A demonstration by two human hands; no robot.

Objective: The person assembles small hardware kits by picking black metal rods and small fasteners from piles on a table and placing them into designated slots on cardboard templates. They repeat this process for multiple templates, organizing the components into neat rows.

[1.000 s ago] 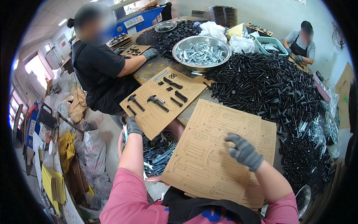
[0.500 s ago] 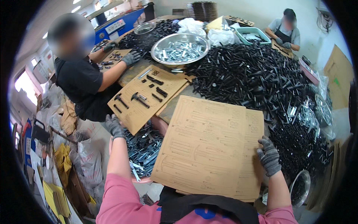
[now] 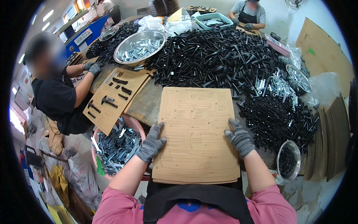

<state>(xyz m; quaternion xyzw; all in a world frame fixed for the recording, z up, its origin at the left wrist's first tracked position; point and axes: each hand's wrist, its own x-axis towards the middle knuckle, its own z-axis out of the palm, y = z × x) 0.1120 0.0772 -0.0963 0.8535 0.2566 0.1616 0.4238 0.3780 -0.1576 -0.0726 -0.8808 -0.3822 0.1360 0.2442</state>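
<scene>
A stack of brown cardboard sheets (image 3: 197,149), printed with outline drawings of bolts, washers and tools, lies at the table's near edge in front of me. Grey knitted gloves cover both of my hands. My left hand (image 3: 151,142) grips the left side of the stack, and my right hand (image 3: 240,139) grips the right side. Some fingers are hidden at the sheet edges. To the left lies another cardboard sheet (image 3: 120,99), carrying black T-shaped parts, bolts, small black pieces and a silver wrench.
Black bolts (image 3: 209,56) form a large heap behind the stack. A steel bowl (image 3: 121,59) holds silver sleeves; a pink tub (image 3: 138,127) of wrenches stands left. Another steel bowl (image 3: 297,164) is at right. Co-workers sit left (image 3: 56,82) and far right (image 3: 253,13).
My left hand has moved from the laid-out sheet to the stack's left side. The stack is now squared and upright to me. My view has swung right; the left co-worker's hands are together.
</scene>
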